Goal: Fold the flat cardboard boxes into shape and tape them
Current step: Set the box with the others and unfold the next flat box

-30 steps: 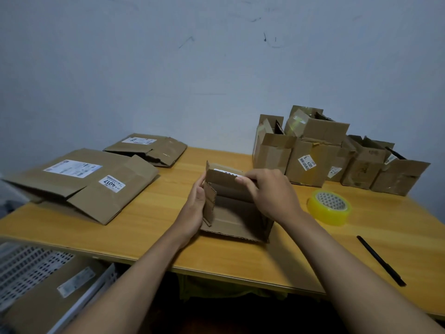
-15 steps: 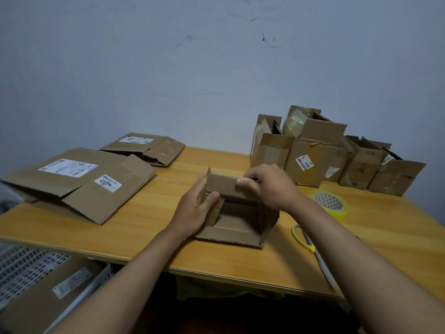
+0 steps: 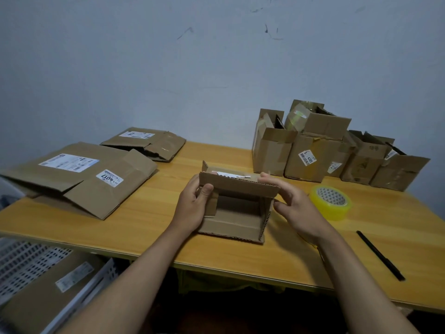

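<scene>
The small box (image 3: 234,203) sits mid-tabletop (image 3: 149,222), its open side toward the camera. Half a second ago the right hand (image 3: 292,208) lay on top of the far flap; now it has slid to the right end of the upper flap, fingers curled round that corner. The left hand (image 3: 195,206) has closed in too, thumb pinching the flap's left end over the tucked side flap. The flap is now level, so the box looks nearly squared; taping probably follows. The tape (image 3: 331,202) waits just right, folded boxes (image 3: 313,150) behind, flat ones (image 3: 81,174) left.
</scene>
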